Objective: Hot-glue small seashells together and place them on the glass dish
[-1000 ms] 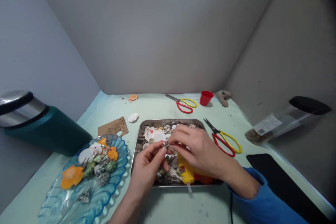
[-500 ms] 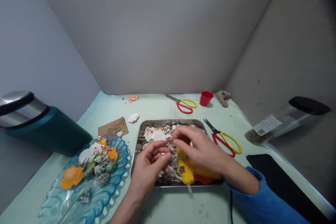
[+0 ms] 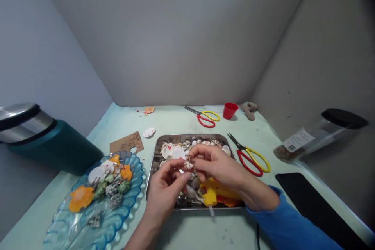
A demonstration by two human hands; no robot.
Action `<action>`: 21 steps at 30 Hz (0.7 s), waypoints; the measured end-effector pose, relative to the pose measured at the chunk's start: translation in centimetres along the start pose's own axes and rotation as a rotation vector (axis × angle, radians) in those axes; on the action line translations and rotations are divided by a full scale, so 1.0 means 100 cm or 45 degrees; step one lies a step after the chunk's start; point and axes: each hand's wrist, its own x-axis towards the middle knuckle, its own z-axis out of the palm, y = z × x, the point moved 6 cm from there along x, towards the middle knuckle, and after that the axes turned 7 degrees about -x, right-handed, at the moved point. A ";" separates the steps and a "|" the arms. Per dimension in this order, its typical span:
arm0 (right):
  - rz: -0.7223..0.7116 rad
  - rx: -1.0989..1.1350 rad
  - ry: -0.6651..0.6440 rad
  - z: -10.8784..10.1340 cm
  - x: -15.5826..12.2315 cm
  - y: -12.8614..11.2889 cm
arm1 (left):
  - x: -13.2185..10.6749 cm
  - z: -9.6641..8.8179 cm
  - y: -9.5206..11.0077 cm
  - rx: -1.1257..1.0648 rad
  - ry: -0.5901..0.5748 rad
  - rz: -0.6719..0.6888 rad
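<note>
Shells (image 3: 177, 152) are heaped in the metal tray (image 3: 172, 138), a yellow glue gun (image 3: 210, 196) at its four o'clock; the blue plate (image 3: 117, 218), at eight, is laid with orange and white shells (image 3: 80, 198). Above the tray, a small speckled shell (image 3: 188, 165) is pinched by the curled right hand (image 3: 221, 166); the left hand (image 3: 166, 185) is bent alongside, its grip unclear. More of the pinched shell is exposed than half a second ago.

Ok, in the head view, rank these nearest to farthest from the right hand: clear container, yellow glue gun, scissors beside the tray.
From the right hand:
1. Yellow glue gun, in the tray, partly hidden by the hand
2. Scissors, right of the tray
3. Clear container, far right
</note>
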 end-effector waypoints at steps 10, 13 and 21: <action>-0.063 -0.140 0.092 0.001 0.000 0.002 | 0.002 -0.002 0.000 -0.050 -0.021 0.038; -0.068 -0.174 0.093 0.000 -0.001 0.000 | 0.003 -0.002 -0.001 -0.061 -0.025 0.020; -0.108 -0.370 0.184 -0.008 -0.005 -0.008 | 0.002 -0.004 -0.003 -0.059 -0.034 -0.005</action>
